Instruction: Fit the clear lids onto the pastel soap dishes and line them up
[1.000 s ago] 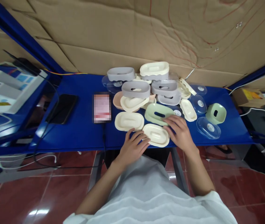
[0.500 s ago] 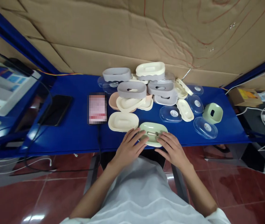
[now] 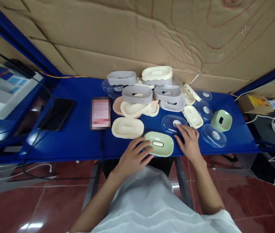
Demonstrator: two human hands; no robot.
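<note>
A pale green oval dish (image 3: 165,149) with a slot in its middle lies at the table's front edge. My left hand (image 3: 134,153) rests over the dish's left edge, fingers spread. Off the dish, my right hand (image 3: 189,142) reaches to a clear plastic lid (image 3: 167,124). Its fingertips touch the lid near the round white sticker, and the thumb is held apart by the near rim. The hand hides the lid's right end. Left of the dish sits a cream oval tray (image 3: 127,127).
Grey oval holders (image 3: 137,95) and cream pieces pile up at the back. More clear lids (image 3: 213,136) and a green holder (image 3: 226,121) stand at the right. A pixelated device (image 3: 100,113) and a dark phone (image 3: 56,115) lie at the left of the blue table (image 3: 84,145).
My right hand has left the green dish and moved right and up onto the clear lid, which has shifted slightly left. My left hand stays at the dish.
</note>
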